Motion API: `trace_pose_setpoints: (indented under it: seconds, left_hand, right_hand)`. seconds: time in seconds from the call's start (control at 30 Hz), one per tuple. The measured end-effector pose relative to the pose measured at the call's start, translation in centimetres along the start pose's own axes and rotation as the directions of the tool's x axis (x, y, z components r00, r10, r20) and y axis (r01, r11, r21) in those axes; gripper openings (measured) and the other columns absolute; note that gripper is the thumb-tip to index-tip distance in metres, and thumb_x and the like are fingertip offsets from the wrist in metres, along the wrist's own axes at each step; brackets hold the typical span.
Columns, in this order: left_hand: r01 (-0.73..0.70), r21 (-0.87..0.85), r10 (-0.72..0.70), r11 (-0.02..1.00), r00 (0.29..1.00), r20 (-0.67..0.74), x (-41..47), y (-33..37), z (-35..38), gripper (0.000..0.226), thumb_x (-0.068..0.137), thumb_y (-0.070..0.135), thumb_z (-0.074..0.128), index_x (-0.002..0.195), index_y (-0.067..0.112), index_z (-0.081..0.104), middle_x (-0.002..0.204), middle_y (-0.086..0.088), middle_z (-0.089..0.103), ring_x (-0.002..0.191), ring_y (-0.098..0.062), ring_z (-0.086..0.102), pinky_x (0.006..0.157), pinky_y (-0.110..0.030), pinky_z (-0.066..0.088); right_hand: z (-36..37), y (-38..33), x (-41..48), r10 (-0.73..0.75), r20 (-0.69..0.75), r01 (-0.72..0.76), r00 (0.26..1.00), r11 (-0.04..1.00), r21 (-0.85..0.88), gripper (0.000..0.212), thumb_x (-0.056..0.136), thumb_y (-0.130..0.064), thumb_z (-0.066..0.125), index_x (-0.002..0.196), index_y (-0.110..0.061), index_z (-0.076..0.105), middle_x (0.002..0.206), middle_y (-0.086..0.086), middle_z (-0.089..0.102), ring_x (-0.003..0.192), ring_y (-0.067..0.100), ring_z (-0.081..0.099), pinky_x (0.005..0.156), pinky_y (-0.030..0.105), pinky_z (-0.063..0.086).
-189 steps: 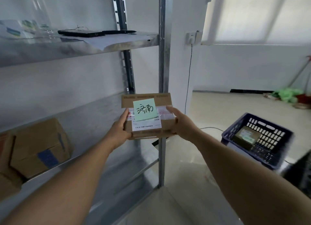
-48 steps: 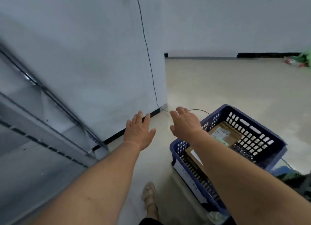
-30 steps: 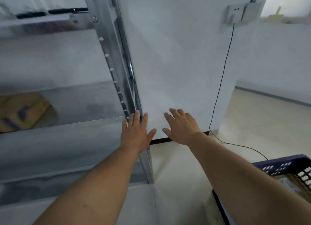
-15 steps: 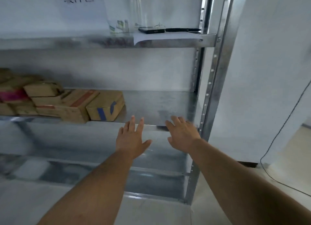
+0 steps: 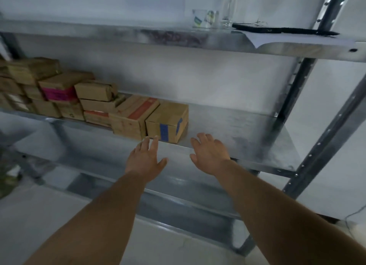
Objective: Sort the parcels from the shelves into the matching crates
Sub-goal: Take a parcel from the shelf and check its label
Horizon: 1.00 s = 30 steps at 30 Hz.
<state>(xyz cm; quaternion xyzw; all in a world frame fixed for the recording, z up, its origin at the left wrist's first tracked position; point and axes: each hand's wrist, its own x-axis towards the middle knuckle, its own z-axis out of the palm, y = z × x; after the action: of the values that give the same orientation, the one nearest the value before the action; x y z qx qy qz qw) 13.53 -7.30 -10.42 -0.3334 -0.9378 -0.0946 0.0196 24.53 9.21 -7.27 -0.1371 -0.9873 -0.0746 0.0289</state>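
Left hand (image 5: 145,160) spread — maybe touching parcel (image 5: 167,120).

Brown cardboard parcels (image 5: 97,105) are sitting stacked along the left half of the middle shelf (image 5: 237,130). The blue-taped box (image 5: 170,114) is standing rightmost at the front edge, touching a red-striped box (image 5: 134,116). Further left, smaller ones are lying piled several high, among them a pink-labelled box (image 5: 59,92).
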Motion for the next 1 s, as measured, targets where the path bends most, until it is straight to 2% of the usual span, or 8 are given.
trace_pose_setpoints:
  seconds: [0.2,0.37,0.63,0.73,0.87,0.93,1.0]
  left_hand:
    - [0.029,-0.049,-0.031,0.998,0.999,-0.024,6.2,-0.9,0.3,0.072,0.096,0.049,0.042,0.152,0.017,0.011,0.159,-0.008,0.014,0.143,-0.027,0.020,0.108,-0.038,0.031]
    - [0.017,-0.072,-0.016,0.997,1.000,0.009,11.6,-1.1,0.1,0.063,0.100,0.041,0.037,0.151,0.013,0.014,0.151,-0.011,0.028,0.133,-0.030,0.035,0.097,-0.041,0.043]
    - [0.130,-0.022,-0.128,0.991,0.989,0.081,18.5,-1.8,1.0,0.048,0.102,0.038,0.028,0.141,0.011,0.034,0.136,-0.020,0.044,0.122,-0.037,0.044,0.097,-0.042,0.040]
    - [0.149,0.001,-0.149,0.989,0.986,0.069,19.9,-2.0,1.8,0.047,0.102,0.039,0.026,0.133,0.010,0.043,0.128,-0.019,0.053,0.120,-0.037,0.046,0.103,-0.043,0.034]
    - [0.138,-0.087,-0.130,0.987,0.987,0.091,21.3,-2.0,1.1,0.045,0.101,0.043,0.029,0.129,0.012,0.046,0.124,-0.015,0.058,0.112,-0.031,0.055,0.095,-0.038,0.040]
    - [0.118,-0.145,-0.098,0.982,0.986,0.133,21.5,-1.7,0.5,0.046,0.101,0.044,0.034,0.134,0.013,0.044,0.131,-0.014,0.055,0.117,-0.030,0.053,0.096,-0.037,0.039]
    - [0.127,-0.280,-0.065,0.952,0.973,0.222,21.6,-1.4,0.4,0.051,0.099,0.041,0.041,0.142,0.013,0.036,0.138,-0.013,0.050,0.123,-0.031,0.049,0.102,-0.037,0.036]
  right_hand:
    - [1.3,1.8,6.5,0.003,0.014,-0.004,1.000,1.000,0.028,0.046,0.099,-0.032,0.039,0.140,-0.012,0.036,0.143,0.013,0.035,0.126,0.030,0.038,0.094,0.039,0.039]
    - [1.4,3.0,11.7,0.024,0.003,-0.025,1.000,0.996,0.090,0.046,0.100,-0.033,0.037,0.141,-0.011,0.036,0.142,0.014,0.037,0.129,0.030,0.037,0.097,0.039,0.039]
    - [2.9,5.0,15.7,0.105,0.068,-0.114,0.992,0.980,0.161,0.043,0.101,-0.036,0.035,0.135,-0.010,0.041,0.133,0.012,0.043,0.123,0.028,0.040,0.093,0.038,0.040]
    - [3.2,5.0,16.4,0.156,0.122,-0.179,0.980,0.962,0.206,0.045,0.101,-0.039,0.034,0.134,-0.010,0.042,0.133,0.013,0.044,0.123,0.028,0.042,0.094,0.039,0.040]
    - [3.4,4.8,17.1,0.244,0.161,-0.280,0.956,0.923,0.264,0.051,0.101,-0.045,0.030,0.137,-0.010,0.038,0.134,0.013,0.046,0.123,0.028,0.044,0.094,0.040,0.041]
    - [3.5,4.8,17.0,0.288,0.186,-0.333,0.939,0.899,0.285,0.053,0.102,-0.046,0.029,0.140,-0.010,0.034,0.136,0.013,0.046,0.124,0.028,0.044,0.095,0.041,0.041]
    - [3.8,4.8,17.0,0.322,0.237,-0.389,0.917,0.858,0.337,0.055,0.101,-0.045,0.031,0.142,-0.009,0.031,0.137,0.014,0.046,0.125,0.030,0.045,0.097,0.041,0.040]
